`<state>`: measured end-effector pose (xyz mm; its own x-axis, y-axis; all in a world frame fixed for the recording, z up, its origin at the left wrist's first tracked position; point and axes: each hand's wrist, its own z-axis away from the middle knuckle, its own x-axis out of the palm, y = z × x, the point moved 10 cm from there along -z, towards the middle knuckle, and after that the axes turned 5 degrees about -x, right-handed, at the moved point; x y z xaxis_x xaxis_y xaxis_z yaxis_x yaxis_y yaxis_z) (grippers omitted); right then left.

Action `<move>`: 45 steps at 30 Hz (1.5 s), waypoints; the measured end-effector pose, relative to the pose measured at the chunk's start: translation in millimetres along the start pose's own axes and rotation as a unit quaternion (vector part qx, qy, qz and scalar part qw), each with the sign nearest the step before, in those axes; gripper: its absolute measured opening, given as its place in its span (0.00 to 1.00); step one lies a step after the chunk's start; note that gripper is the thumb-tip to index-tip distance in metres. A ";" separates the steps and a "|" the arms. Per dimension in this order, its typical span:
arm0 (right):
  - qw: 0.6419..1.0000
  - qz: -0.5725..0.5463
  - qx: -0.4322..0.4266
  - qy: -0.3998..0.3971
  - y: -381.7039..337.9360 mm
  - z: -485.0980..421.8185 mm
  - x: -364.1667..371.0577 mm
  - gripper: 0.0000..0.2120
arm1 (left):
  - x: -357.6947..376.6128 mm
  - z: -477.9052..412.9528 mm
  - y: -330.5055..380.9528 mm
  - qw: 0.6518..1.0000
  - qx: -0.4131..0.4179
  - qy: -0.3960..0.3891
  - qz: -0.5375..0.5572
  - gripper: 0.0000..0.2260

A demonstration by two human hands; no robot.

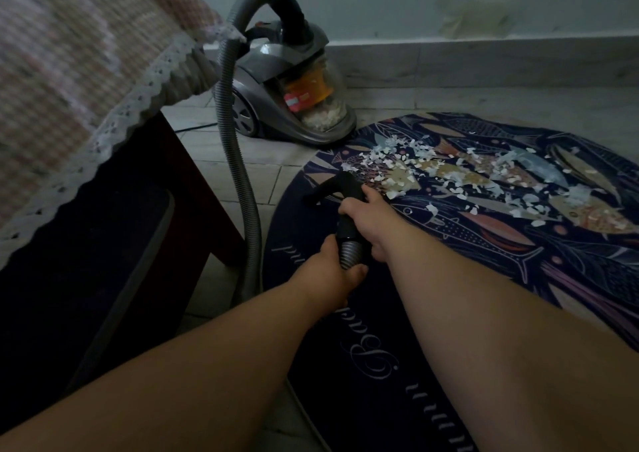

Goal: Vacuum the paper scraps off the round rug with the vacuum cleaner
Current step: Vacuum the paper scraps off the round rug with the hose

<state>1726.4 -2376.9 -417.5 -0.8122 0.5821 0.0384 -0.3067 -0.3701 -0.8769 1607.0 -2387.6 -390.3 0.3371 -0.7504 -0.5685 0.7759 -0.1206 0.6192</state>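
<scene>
Fingers (347,208) of the right hand (371,218) were curled round the black hose handle (345,183). The left hand (326,273), just behind it, gripped the ribbed grey hose (242,188) where it joined the handle. Round rug (380,330): cut off by the right and bottom frame edges, partly covered by both forearms. White script ran along its dark near border, upside down to the camera and crossed by the arms; only a large "S" was readable. Lace-edged tablecloth (69,54): blurred, cut off at left, hiding a stretch of hose and the rear of the vacuum cleaner (287,81). That unit stood on the tiled floor at the rug's far edge; touching or just short, could not tell. Its clear bin showed pale debris, and the red label on it was illegible. Handle tip: black against dark rug, contact unclear. Paper scraps (432,171) lay across the rug's fish-patterned middle, the nearest just beyond the right hand.
</scene>
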 end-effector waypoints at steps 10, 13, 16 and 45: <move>0.997 0.032 -0.025 0.065 -4.1 -9.9 -2.3 0.38 | -5.6 -12.2 -5.7 1.000 -0.022 0.003 -0.004 0.29; 0.998 0.041 -0.029 0.026 -8.5 -10.6 5.1 0.36 | -7.9 -11.9 -7.7 1.000 -0.017 0.017 0.006 0.27; 0.999 0.034 -0.018 -0.002 -11.7 -11.0 6.4 0.32 | -6.5 -10.6 -3.2 1.000 -0.003 0.023 0.012 0.26; 0.999 0.052 0.007 0.007 2.6 32.3 -11.7 0.33 | 14.6 24.3 -1.8 0.999 0.029 0.004 -0.032 0.25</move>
<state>1719.1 -2408.0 -404.8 -0.8333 0.5497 -0.0585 -0.2284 -0.4387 -0.8691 1597.5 -2414.1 -386.5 0.2922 -0.7347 -0.6122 0.7635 -0.2063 0.6120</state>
